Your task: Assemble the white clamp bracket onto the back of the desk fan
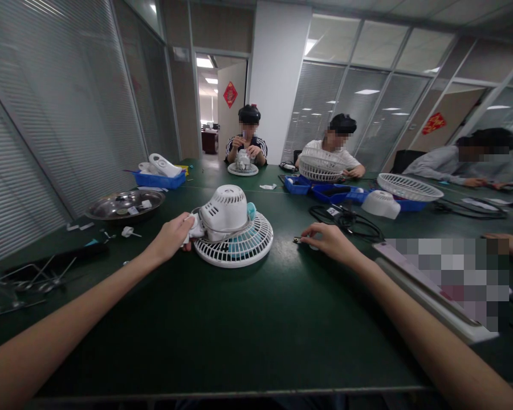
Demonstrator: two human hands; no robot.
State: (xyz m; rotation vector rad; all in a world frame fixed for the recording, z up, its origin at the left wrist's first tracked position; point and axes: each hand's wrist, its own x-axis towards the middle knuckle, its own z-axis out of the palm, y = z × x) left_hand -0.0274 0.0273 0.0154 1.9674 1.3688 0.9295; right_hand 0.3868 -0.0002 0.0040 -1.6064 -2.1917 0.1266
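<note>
Both hands reach forward over a dark green table [248,319]. Between them, nearer the left hand [171,238], lies a white round plastic fan [224,213], grille down and domed motor housing up, with blue blades showing through the ribs. The left hand is curled shut around a white plastic stub [195,225] that juts from the housing's near side. Just beyond the right hand [330,240] sits a black coiled cable [350,223]; well beyond the left hand is a round steel tray [123,205] holding small parts. The right hand is palm down, its fingertips bunched on the table at a small dark metal piece [297,240]; whether they pinch it or only touch it cannot be told. A steady left grip, pressing the grille flat, seems wise so the fan does not slide. So small a piece likely needs a careful fingertip pinch, kept clear of the cable.
</note>
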